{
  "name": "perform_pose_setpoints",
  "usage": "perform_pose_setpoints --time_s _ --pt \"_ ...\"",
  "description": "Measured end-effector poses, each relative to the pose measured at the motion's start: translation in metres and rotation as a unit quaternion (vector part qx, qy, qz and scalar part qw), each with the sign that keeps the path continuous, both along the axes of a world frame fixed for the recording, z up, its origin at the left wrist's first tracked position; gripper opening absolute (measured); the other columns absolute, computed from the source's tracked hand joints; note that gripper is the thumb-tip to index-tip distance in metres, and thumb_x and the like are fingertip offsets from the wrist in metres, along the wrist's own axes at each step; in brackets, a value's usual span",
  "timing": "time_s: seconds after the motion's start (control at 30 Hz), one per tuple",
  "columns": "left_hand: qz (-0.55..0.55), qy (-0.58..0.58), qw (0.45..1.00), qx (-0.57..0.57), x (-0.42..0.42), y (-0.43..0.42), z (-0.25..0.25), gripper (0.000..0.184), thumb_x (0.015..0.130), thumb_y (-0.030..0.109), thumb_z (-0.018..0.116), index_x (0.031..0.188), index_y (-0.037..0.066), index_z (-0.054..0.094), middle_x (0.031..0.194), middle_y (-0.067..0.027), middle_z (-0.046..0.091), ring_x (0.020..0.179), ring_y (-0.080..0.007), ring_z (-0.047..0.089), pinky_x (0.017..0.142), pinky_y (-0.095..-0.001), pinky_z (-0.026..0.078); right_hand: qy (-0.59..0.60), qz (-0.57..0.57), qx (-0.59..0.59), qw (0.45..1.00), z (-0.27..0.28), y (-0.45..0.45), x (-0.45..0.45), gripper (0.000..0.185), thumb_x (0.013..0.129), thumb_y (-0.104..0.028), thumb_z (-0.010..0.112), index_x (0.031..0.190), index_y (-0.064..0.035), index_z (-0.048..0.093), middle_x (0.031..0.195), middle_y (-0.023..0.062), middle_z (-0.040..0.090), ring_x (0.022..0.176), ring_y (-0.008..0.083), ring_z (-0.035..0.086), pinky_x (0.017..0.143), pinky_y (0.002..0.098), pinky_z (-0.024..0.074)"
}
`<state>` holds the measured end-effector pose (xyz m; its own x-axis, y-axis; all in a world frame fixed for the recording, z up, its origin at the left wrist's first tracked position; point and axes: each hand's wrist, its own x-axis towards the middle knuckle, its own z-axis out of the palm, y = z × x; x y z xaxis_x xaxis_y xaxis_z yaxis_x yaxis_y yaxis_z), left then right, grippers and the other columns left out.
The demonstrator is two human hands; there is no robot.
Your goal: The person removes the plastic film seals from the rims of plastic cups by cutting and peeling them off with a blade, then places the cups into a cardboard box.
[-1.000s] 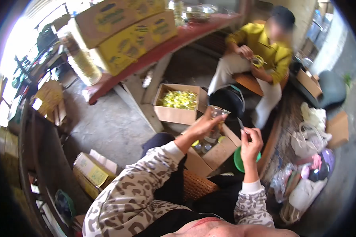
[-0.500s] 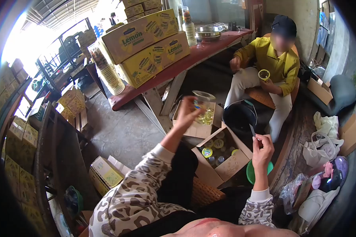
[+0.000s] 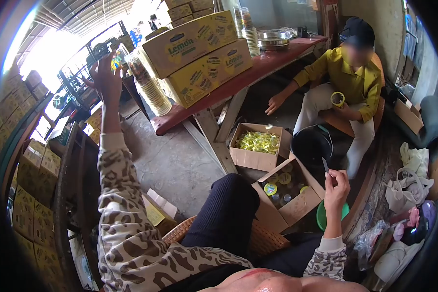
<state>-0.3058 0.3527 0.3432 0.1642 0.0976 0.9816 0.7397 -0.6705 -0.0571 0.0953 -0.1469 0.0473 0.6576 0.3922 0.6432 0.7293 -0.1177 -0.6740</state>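
My left hand (image 3: pixel 106 78) is raised at the upper left, wrapped round a clear cup (image 3: pixel 119 57) with coloured print. The cup is beside the top of a tall stack of nested cups (image 3: pixel 148 87) on the red table's near end. Low on the right, my right hand (image 3: pixel 337 187) pinches a small knife (image 3: pixel 325 164), blade pointing up. Below the blade, an open carton (image 3: pixel 301 207) holds several cups, some with yellow lids (image 3: pixel 270 189). Behind it, another carton (image 3: pixel 253 158) is filled with yellow-green wrappers or scraps.
Lemon cartons (image 3: pixel 194 48) and a metal bowl (image 3: pixel 273 40) stand on the red table (image 3: pixel 219 101). A seated co-worker (image 3: pixel 348 82) holds a yellow-rimmed cup (image 3: pixel 337 99) and reaches toward the scrap carton. A black bucket (image 3: pixel 309 146), green basin (image 3: pixel 321 216) and bags (image 3: pixel 406 190) are near.
My left hand has swung up and left with the cup, from above the cartons to the cup stack. The co-worker's free hand has lowered toward the scrap carton. The view has shifted.
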Motion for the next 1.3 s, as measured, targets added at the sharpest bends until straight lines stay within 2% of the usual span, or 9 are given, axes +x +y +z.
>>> perform_pose_setpoints --time_s 0.23,0.6,0.67,0.77,0.93,1.1,1.17,1.27,1.3 --pt "0.237 0.252 0.932 0.111 0.004 -0.006 0.051 0.053 0.067 0.008 0.077 0.114 0.03 0.066 0.114 0.0133 0.061 0.122 -0.0158 0.047 0.115 -0.067 0.012 -0.017 -0.003 -0.024 1.0 -0.011 0.002 0.003 0.012 0.084 0.005 0.067 0.095 0.0008 0.064 0.085 0.0093 0.057 0.07 0.021 0.06 0.062 0.0313 0.0492" --pt "0.218 0.428 0.876 -0.043 0.046 -0.024 0.08 0.041 0.068 -0.003 0.069 0.1 0.022 0.074 0.116 0.0029 0.065 0.128 -0.0174 0.047 0.121 -0.0464 0.019 -0.014 -0.004 -0.014 1.0 -0.006 -0.004 0.006 0.013 0.083 0.005 0.067 0.095 0.0014 0.064 0.085 0.0088 0.057 0.07 0.0201 0.06 0.061 0.0311 0.0493" --pt "0.185 0.412 0.891 -0.055 0.046 -0.016 0.083 0.036 0.068 -0.002 0.067 0.098 0.017 0.074 0.117 -0.0019 0.065 0.128 -0.0216 0.047 0.118 -0.0459 0.026 -0.014 -0.002 -0.011 1.0 -0.004 -0.004 0.006 0.013 0.083 0.005 0.067 0.095 0.0015 0.064 0.086 0.0088 0.057 0.07 0.0201 0.06 0.061 0.0311 0.0491" --pt "-0.089 0.295 0.946 -0.104 0.043 0.02 0.084 0.032 0.07 0.002 0.068 0.102 0.008 0.07 0.119 -0.0125 0.062 0.124 -0.0304 0.049 0.108 -0.0447 0.039 0.005 -0.004 -0.01 1.0 -0.001 -0.006 0.004 0.013 0.083 0.006 0.067 0.095 0.0016 0.064 0.085 0.0088 0.057 0.069 0.0199 0.06 0.061 0.0313 0.0483" --pt "-0.002 0.142 0.988 0.058 0.035 0.059 0.071 0.051 0.075 0.018 0.078 0.122 0.009 0.06 0.124 -0.0143 0.057 0.115 -0.0311 0.056 0.101 -0.0406 0.044 -0.009 -0.01 -0.012 1.0 -0.002 -0.006 0.005 0.013 0.083 0.005 0.067 0.095 0.0012 0.065 0.085 0.0088 0.057 0.068 0.0195 0.059 0.062 0.0314 0.0478" --pt "-0.043 -0.012 0.98 -0.192 0.024 0.104 0.019 0.086 0.073 0.05 0.082 0.131 0.0 0.044 0.115 -0.0195 0.059 0.105 -0.0297 0.06 0.091 -0.0388 0.048 0.006 -0.015 -0.014 1.0 -0.005 -0.004 0.006 0.013 0.082 0.005 0.067 0.094 0.001 0.065 0.084 0.0089 0.057 0.068 0.0196 0.059 0.062 0.0313 0.0481" --pt "0.026 0.003 0.969 -0.246 0.023 0.106 -0.01 0.061 0.076 0.05 0.079 0.106 0.002 0.058 0.089 -0.0117 0.062 0.085 -0.0243 0.062 0.075 -0.0376 0.049 0.011 -0.015 -0.008 1.0 -0.006 -0.002 0.006 0.013 0.082 0.004 0.068 0.093 0.0001 0.066 0.083 0.0089 0.057 0.067 0.0197 0.059 0.061 0.0314 0.0483" --pt "-0.078 -0.032 0.94 -0.33 0.012 0.17 -0.042 0.045 0.087 0.044 0.071 0.063 0.008 0.059 0.055 0.0008 0.049 0.052 -0.0125 0.048 0.05 -0.0337 0.039 -0.004 -0.025 0.0 1.0 -0.007 -0.003 0.007 0.015 0.079 0.003 0.07 0.093 -0.0025 0.068 0.081 0.0094 0.058 0.065 0.0206 0.058 0.06 0.0328 0.0477" --pt "-0.094 -0.048 0.931 -0.348 0.013 0.188 -0.053 0.045 0.084 0.045 0.074 0.08 0.006 0.052 0.067 -0.0043 0.05 0.062 -0.017 0.05 0.057 -0.0358 0.041 -0.003 -0.034 -0.002 0.999 -0.007 -0.003 0.007 0.015 0.078 0.003 0.07 0.091 -0.0025 0.067 0.08 0.0099 0.058 0.065 0.0211 0.059 0.06 0.0331 0.0474"
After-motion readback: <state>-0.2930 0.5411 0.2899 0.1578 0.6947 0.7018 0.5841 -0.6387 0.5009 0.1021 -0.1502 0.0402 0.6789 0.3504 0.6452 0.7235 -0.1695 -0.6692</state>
